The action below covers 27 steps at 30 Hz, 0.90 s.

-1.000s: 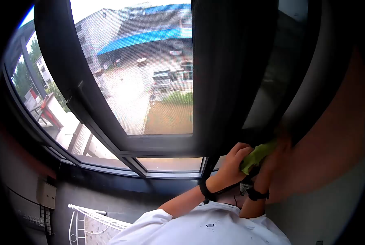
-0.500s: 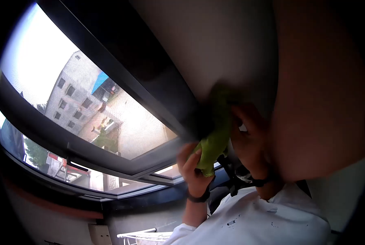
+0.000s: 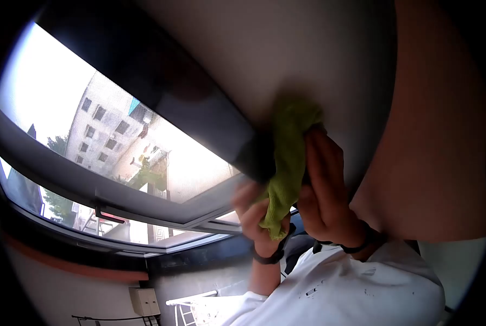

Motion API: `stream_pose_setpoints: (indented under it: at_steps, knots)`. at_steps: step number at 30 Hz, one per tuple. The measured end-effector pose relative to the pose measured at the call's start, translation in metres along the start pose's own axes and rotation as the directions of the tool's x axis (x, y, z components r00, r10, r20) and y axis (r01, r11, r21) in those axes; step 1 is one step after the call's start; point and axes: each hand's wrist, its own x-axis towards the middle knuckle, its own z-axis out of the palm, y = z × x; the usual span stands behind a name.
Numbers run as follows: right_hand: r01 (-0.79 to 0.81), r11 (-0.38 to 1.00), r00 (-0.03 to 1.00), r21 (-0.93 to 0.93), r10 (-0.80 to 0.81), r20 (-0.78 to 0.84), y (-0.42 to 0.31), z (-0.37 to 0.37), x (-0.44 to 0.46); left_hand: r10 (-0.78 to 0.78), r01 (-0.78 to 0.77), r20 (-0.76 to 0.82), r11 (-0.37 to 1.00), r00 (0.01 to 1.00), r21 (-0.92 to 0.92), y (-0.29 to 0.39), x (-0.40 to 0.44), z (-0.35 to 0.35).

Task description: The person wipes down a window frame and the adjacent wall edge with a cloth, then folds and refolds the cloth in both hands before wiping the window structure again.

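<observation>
A green cloth point(image 3: 289, 157) hangs bunched lengthwise between my two hands, its upper part against the pale wall surface point(image 3: 243, 60) beside the dark window frame point(image 3: 199, 114). My right hand point(image 3: 324, 187) has its fingers on the upper part of the cloth, pressing it toward the surface; the fingertips are partly hidden by the cloth. Lower down, my left hand point(image 3: 254, 214) is closed on the cloth's lower end, its fingers slightly blurred. Dark bands circle both wrists.
On the left is a window with a mesh screen point(image 3: 199, 168) and a handle point(image 3: 110, 216); a building point(image 3: 99, 122) shows outside. Below stand a white rack point(image 3: 191, 309) and a small cabinet point(image 3: 144, 300). My white shirt point(image 3: 340, 288) fills the lower right.
The view has shifted slightly. My right hand's fingers now reach farther up along the cloth, and the cloth's upper part looks wider. My left hand still holds the lower end.
</observation>
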Motion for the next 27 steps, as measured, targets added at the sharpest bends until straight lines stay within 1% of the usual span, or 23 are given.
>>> stream_pose_setpoints:
  at_steps: [1,3,4,5,7,8,9,11,13,14,16,17,19,21,23,24,25,26,27]
  knots:
    - [0.017,0.999,1.0,-0.032,-0.017,-0.006,-0.002,0.001,0.0,-0.015,0.015,-0.01,1.0,1.0,0.01,0.002,-0.001,-0.003]
    - [0.009,1.0,0.999,0.013,-0.009,0.041,-0.008,-0.004,0.003,-0.07,0.072,0.063,0.997,0.996,-0.024,0.007,-0.001,-0.006]
    - [0.003,0.999,0.998,0.045,-0.006,0.062,-0.009,-0.007,0.006,-0.031,0.032,0.076,0.999,0.997,-0.02,0.008,0.002,-0.007]
    - [0.017,0.999,0.997,0.045,-0.02,0.069,-0.009,-0.009,0.007,-0.028,0.03,0.06,0.999,0.998,-0.019,0.01,0.001,-0.008]
    - [-0.042,0.994,0.99,0.101,0.028,0.135,-0.008,-0.013,0.01,-0.046,0.054,0.106,0.996,0.993,-0.071,0.014,-0.004,-0.008]
    - [-0.032,0.995,0.99,0.099,0.019,0.138,-0.007,-0.013,0.01,-0.034,0.045,0.11,0.994,0.993,-0.104,0.017,-0.006,-0.009]
    - [-0.036,0.993,0.994,0.11,0.024,0.106,-0.004,-0.01,0.005,-0.032,0.043,0.108,0.993,0.994,-0.106,0.022,-0.008,-0.009]
    - [-0.029,0.993,0.998,0.118,0.021,0.065,-0.006,-0.008,0.004,-0.056,0.073,0.156,0.992,0.986,-0.101,0.032,-0.004,-0.012]
    - [-0.075,0.981,0.996,0.181,0.064,0.066,-0.007,-0.012,0.01,-0.042,0.056,0.127,0.992,0.991,-0.109,0.036,-0.001,-0.012]
    - [-0.058,0.983,0.997,0.173,0.047,0.068,-0.006,-0.014,0.013,-0.045,0.059,0.118,0.992,0.992,-0.114,0.039,0.001,-0.011]
    - [-0.129,0.967,0.985,0.218,0.1,0.137,-0.005,-0.019,0.012,-0.047,0.063,0.11,0.988,0.993,-0.142,0.045,0.002,-0.008]
    - [-0.131,0.968,0.984,0.214,0.101,0.146,-0.002,-0.022,0.011,-0.055,0.07,0.105,0.987,0.993,-0.145,0.047,0.003,-0.004]
    - [-0.136,0.936,0.984,0.325,0.09,0.152,0.006,-0.027,0.009,-0.025,0.044,0.073,0.961,0.997,-0.272,0.05,0.005,0.004]
    - [-0.14,0.925,0.986,0.352,0.098,0.136,0.005,-0.032,0.012,-0.011,0.034,0.085,0.961,0.996,-0.274,0.052,0.007,0.006]
    - [-0.119,0.933,0.99,0.341,0.087,0.107,0.004,-0.034,0.012,-0.055,0.085,0.118,0.96,0.992,-0.267,0.054,0.005,0.007]
    - [-0.119,0.933,0.99,0.34,0.088,0.106,0.005,-0.034,0.011,-0.082,0.117,0.121,0.942,0.989,-0.314,0.055,0.003,0.007]
    - [-0.09,0.947,0.993,0.31,0.06,0.104,0.007,-0.035,0.012,-0.083,0.117,0.12,0.941,0.989,-0.316,0.056,0.001,0.009]
    - [-0.062,0.958,0.994,0.28,0.033,0.106,0.008,-0.036,0.011,-0.268,0.281,0.094,0.844,0.959,-0.456,0.059,-0.002,0.01]
    - [-0.064,0.957,0.993,0.282,0.033,0.111,0.006,-0.037,0.011,-0.445,0.412,0.096,0.699,0.891,-0.585,0.061,-0.004,0.008]
